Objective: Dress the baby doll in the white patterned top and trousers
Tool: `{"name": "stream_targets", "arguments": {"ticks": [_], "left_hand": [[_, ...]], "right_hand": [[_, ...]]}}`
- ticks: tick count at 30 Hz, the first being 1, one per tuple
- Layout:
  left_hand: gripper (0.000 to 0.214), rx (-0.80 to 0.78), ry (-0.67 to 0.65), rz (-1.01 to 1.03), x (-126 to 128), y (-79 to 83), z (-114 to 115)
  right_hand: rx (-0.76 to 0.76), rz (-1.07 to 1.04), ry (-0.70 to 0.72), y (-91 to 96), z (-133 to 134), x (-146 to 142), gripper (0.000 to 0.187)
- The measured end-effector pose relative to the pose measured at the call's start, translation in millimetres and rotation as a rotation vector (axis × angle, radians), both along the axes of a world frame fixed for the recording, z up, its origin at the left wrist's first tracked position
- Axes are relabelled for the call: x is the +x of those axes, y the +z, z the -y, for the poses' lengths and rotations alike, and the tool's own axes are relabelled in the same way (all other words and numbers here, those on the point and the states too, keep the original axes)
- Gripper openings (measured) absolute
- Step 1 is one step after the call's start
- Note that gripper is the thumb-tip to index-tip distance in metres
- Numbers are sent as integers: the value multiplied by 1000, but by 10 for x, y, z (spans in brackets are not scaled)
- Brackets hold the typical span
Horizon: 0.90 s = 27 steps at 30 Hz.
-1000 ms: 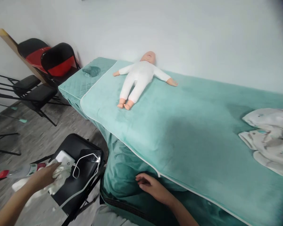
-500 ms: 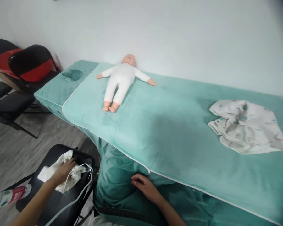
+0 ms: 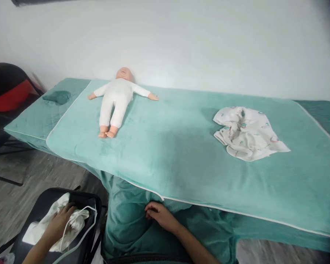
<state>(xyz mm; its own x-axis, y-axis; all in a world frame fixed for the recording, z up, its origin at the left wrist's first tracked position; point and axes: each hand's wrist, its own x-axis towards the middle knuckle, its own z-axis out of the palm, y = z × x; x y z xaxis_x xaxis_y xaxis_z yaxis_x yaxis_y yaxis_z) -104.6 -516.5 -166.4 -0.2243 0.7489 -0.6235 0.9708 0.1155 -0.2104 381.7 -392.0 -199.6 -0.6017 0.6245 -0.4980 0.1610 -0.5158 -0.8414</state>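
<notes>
A green-covered bed [image 3: 187, 146] is seen across the frame, with a black chair [image 3: 38, 209] at lower left. A white-clothed doll [image 3: 117, 97] is laid face up at upper left; a patterned cloth [image 3: 249, 135] is crumpled at right. On the chair, a white cloth [image 3: 35, 233] is covered by the bent-fingered left hand [image 3: 59, 223]; whether it is gripped cannot be told. The right hand [image 3: 159, 214], half curled around nothing visible, is seen at lower centre. A bottle [image 3: 7, 258] is cropped at the lower left corner, its contents hidden.
</notes>
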Motion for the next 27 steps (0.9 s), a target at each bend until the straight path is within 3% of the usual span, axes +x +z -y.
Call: {"name": "stream_targets", "arguments": {"ticks": [6,27], "left_hand": [[74,-24,-19,-55,-106,-127,65],[69,49,-16,-115,-119,-266,205]], "right_hand": [[-17,-20,7,-7,-18,27,31],[-9,-42,25,51,-38,65,22]]}}
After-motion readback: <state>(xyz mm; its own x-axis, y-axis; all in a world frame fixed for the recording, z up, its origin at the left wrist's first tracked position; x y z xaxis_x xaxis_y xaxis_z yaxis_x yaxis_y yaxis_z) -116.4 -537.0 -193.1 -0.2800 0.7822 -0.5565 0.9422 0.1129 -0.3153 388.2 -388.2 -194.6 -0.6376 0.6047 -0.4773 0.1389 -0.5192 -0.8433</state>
